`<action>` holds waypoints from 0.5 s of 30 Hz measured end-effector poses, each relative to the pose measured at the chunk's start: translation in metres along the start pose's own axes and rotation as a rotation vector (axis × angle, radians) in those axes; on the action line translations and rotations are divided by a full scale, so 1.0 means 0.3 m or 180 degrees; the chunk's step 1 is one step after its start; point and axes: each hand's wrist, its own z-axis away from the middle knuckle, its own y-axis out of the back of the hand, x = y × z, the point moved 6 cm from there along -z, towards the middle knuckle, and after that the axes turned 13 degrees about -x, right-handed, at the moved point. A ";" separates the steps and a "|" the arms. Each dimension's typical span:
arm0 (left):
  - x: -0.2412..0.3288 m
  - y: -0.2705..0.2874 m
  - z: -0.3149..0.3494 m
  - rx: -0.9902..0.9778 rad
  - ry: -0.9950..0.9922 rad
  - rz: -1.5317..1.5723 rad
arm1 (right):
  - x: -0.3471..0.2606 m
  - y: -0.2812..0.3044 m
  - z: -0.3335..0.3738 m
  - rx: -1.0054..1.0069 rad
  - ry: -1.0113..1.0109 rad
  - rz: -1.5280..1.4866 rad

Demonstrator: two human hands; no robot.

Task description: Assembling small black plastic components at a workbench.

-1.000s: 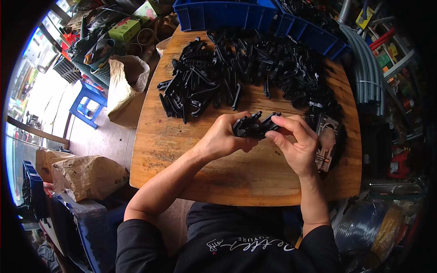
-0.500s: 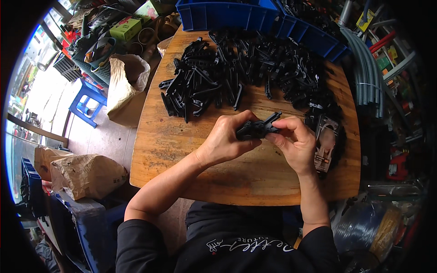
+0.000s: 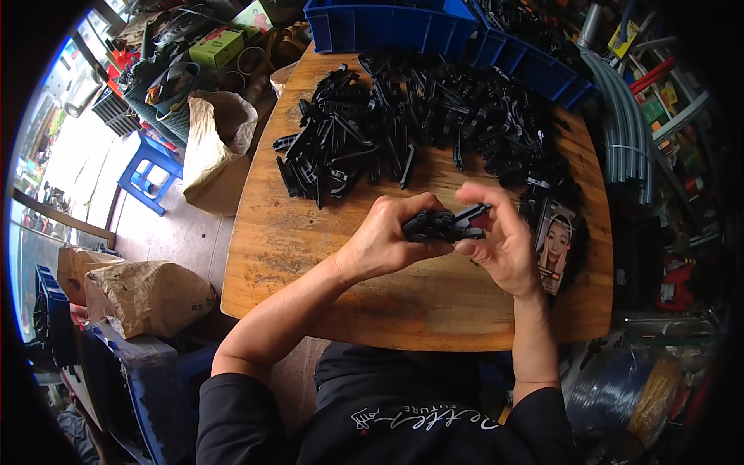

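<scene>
My left hand (image 3: pixel 391 236) is closed around a small bundle of black plastic parts (image 3: pixel 434 225), held above the front half of the wooden table. At the bundle's right end, my right hand (image 3: pixel 504 240) has its thumb and fingers spread apart around the protruding ends. Whether its fingertips touch them is hard to make out. Beyond my hands lies a big heap of similar long black plastic parts (image 3: pixel 349 128), which spreads across the back and right of the table. The exact kind of part cannot be made out.
On the right of the wooden table (image 3: pixel 310 248) a phone (image 3: pixel 556 246) with a lit screen leans by the heap. Blue crates (image 3: pixel 395 29) stand at the back edge. To the left are paper sacks (image 3: pixel 151 298) and a blue stool (image 3: pixel 151 172); grey tubing (image 3: pixel 628 124) hangs at right.
My right thumb and fingers have opened from a pinch on the bundle's right end. The left hand keeps its hold in nearly the same place. The phone's picture has changed.
</scene>
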 end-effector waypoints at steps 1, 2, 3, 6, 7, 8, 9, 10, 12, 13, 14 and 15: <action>-0.001 -0.001 0.000 -0.0008 -0.0018 0.0042 | 0.012 -0.009 0.008 -0.0210 -0.0318 -0.0157; -0.003 -0.005 -0.004 -0.0015 -0.0022 0.0043 | 0.014 -0.007 0.015 -0.0202 -0.0320 -0.0153; 0.007 -0.004 -0.007 0.0071 -0.0239 -0.0125 | 0.017 -0.001 0.022 -0.0114 -0.0288 0.0040; 0.029 -0.005 0.001 0.0190 -0.0521 -0.0315 | 0.016 0.007 0.032 -0.0012 -0.0256 0.0150; 0.035 -0.006 0.006 0.0230 -0.0591 -0.0341 | 0.016 0.007 0.033 -0.0004 -0.0250 0.0071; 0.035 -0.009 0.007 0.0228 -0.0591 -0.0344 | 0.021 0.008 0.032 -0.0001 -0.0247 0.0069; 0.035 -0.010 0.009 0.0248 -0.0605 -0.0376 | 0.021 0.010 0.030 0.0028 -0.0151 0.0105; 0.035 -0.011 0.009 0.0269 -0.0619 -0.0408 | 0.018 0.013 0.029 0.0056 -0.0054 0.0141; 0.027 -0.016 0.006 0.0231 -0.0597 -0.0380 | 0.010 0.020 0.028 0.0103 -0.0116 0.0151; 0.024 -0.017 0.004 0.0200 -0.0569 -0.0356 | 0.008 0.025 0.027 0.0143 -0.0175 0.0155; 0.026 -0.016 0.006 0.0196 -0.0573 -0.0360 | 0.006 0.021 0.027 0.0147 -0.0172 0.0157; 0.032 -0.015 0.007 0.0193 -0.0600 -0.0464 | 0.001 0.020 0.028 0.0190 -0.0125 0.0143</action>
